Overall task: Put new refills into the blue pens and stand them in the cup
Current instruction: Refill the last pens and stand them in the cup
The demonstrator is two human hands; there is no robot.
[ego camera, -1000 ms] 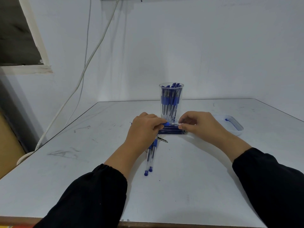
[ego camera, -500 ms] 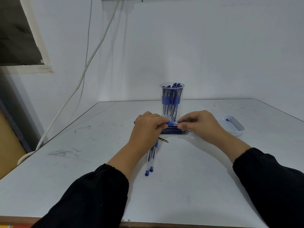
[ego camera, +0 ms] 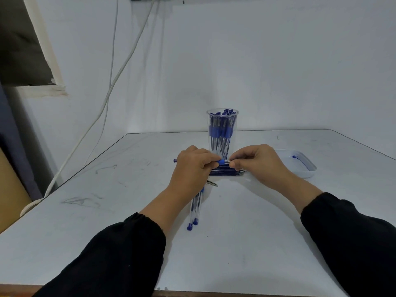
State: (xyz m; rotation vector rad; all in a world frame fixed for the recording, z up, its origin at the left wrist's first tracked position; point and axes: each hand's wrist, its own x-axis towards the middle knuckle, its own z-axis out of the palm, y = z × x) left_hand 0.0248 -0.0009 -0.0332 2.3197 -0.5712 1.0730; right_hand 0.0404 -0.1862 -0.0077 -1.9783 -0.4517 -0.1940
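Both hands held one blue pen just in front of the cup.
The left hand gripped its barrel; the right hand pinched its tip above the refills; two pens lay nearer.

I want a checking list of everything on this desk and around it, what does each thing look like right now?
Surface: white table, scuffed with grey marks.
Job's things: clear cup standing upright, full of blue pens; one pen held between both hands; two pens lying flat beside the left wrist; refill bundle lying in front of the cup.
Clutter: shallow tray, blue-stained; small metal object, too small to identify.
Grippers: left hand grips the pen; right hand pinches its tip end.
Cables: white cables run down the wall.
Surroundings: white wall, dark opening at left.
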